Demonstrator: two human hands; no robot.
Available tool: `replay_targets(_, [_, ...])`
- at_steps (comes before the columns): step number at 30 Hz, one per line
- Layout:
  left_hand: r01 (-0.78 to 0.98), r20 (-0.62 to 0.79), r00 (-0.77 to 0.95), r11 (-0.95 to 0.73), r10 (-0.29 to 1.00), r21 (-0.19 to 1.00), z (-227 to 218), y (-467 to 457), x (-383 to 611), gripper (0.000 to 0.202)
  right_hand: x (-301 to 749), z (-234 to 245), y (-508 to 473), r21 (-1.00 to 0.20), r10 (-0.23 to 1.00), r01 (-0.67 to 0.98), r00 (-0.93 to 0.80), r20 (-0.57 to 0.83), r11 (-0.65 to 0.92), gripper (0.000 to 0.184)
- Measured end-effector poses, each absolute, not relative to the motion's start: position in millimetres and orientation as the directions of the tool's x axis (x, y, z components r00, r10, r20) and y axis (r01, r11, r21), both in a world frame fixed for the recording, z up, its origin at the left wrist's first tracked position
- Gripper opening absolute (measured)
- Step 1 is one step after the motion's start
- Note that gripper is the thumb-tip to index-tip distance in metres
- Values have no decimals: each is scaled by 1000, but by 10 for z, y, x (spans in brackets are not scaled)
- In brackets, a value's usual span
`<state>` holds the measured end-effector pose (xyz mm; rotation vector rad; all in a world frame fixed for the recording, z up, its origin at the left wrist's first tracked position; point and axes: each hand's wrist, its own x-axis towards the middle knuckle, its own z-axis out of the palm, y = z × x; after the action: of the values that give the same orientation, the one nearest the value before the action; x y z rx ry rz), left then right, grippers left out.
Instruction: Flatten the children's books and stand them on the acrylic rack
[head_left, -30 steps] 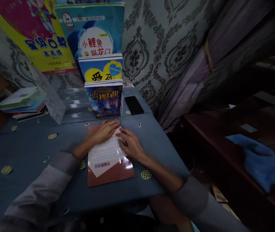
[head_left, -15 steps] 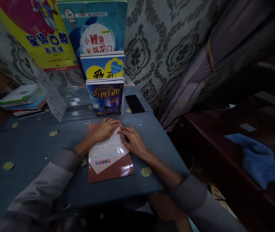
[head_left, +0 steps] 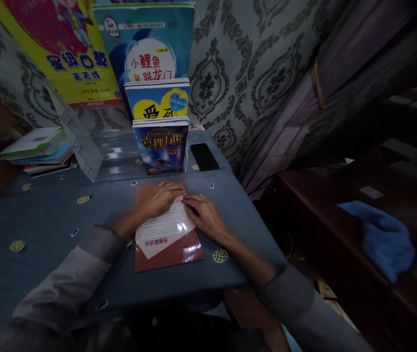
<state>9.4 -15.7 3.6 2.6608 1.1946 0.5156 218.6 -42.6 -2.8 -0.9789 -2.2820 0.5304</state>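
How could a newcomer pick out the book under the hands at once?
Look for the table with the blue-grey cloth and the row of standing books. Just on the near side of them, the book lies flat under the left hand and right hand. Unlike its upright neighbours, it has a reddish-brown cover with a slanted white panel.

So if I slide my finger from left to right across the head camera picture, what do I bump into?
Pile of books → left hand, resting on a reddish-brown booklet → right hand → blue cloth.
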Motion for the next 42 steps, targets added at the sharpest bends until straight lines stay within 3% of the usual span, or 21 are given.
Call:
replay_targets(24, [579,303,702,-765,644,283,133,-640,206,37,2364,13,-892,-545,692,437,-552,465,715,27])
replay_targets(42, [583,181,746,-760,641,288,327,-1338,393,31,2546,37,-1564,-572,671,374,-557,490,729,28])
